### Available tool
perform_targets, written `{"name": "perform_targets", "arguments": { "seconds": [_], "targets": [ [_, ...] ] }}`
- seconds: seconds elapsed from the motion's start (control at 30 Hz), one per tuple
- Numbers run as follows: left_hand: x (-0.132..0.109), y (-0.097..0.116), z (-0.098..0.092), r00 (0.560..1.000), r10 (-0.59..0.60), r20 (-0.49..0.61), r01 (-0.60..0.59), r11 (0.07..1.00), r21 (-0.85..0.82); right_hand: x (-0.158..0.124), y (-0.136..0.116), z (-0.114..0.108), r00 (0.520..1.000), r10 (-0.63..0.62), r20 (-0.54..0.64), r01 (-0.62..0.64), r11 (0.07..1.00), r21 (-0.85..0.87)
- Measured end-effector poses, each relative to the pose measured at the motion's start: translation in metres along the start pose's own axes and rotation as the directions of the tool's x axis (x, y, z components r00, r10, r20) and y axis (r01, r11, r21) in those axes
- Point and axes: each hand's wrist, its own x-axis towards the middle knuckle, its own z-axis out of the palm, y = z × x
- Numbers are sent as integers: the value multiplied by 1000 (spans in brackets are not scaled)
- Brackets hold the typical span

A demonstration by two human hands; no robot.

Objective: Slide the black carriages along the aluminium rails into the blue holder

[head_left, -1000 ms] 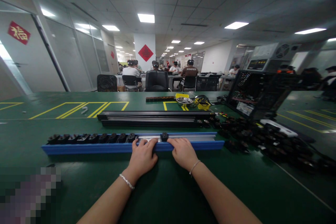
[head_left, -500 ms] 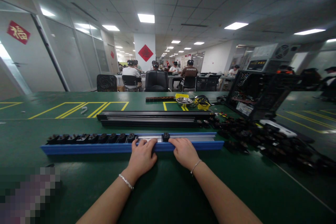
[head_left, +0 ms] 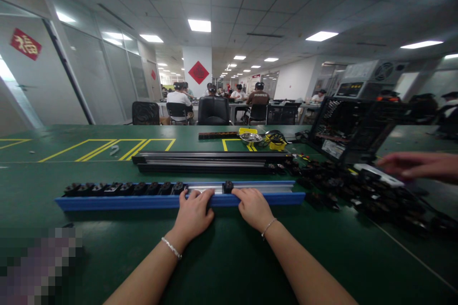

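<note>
A long blue rail [head_left: 107, 201] with a silver channel lies across the green table in front of me. Several small black parts [head_left: 121, 188] sit in a row along its left half. One more black part [head_left: 228, 186] stands alone near the middle. My left hand [head_left: 193, 213] rests on the rail's front edge, fingers curled over it. My right hand [head_left: 253, 207] grips the same edge just right of the lone part, fingers bent on the rail.
A black rail [head_left: 207, 161] lies behind the blue one. A heap of loose black parts [head_left: 358, 188] spreads at the right, below an open computer case [head_left: 352, 126]. Another person's hand [head_left: 418, 166] reaches in from the right edge. A metal bowl [head_left: 251, 137] sits further back.
Another person's hand has come into view at the right edge. The lone black part sits slightly further right on the rail. My hands have barely moved.
</note>
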Motion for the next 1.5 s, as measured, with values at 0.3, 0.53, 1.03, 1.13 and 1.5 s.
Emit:
{"name": "perform_targets", "arguments": {
  "seconds": [0.3,0.53,1.03,1.13,1.5],
  "targets": [
    [0,-1,1,1000,7,-14,-7,1000,15,-2,4,1,1000,0,-20,0,1000,4],
    [0,0,0,1000,2,-3,-2,1000,-5,-1,5,1,1000,12,-23,-12,1000,0],
    [0,-2,1,1000,11,-13,-11,1000,-4,-2,9,3,999,18,-51,-18,1000,0],
    [0,-2,1,1000,9,-15,-9,1000,-3,-1,10,2,998,24,-51,-23,1000,6],
    [1,-2,2,1000,10,-9,-10,1000,-12,-2,9,0,998,36,-51,-38,998,-42]
  ]
}}
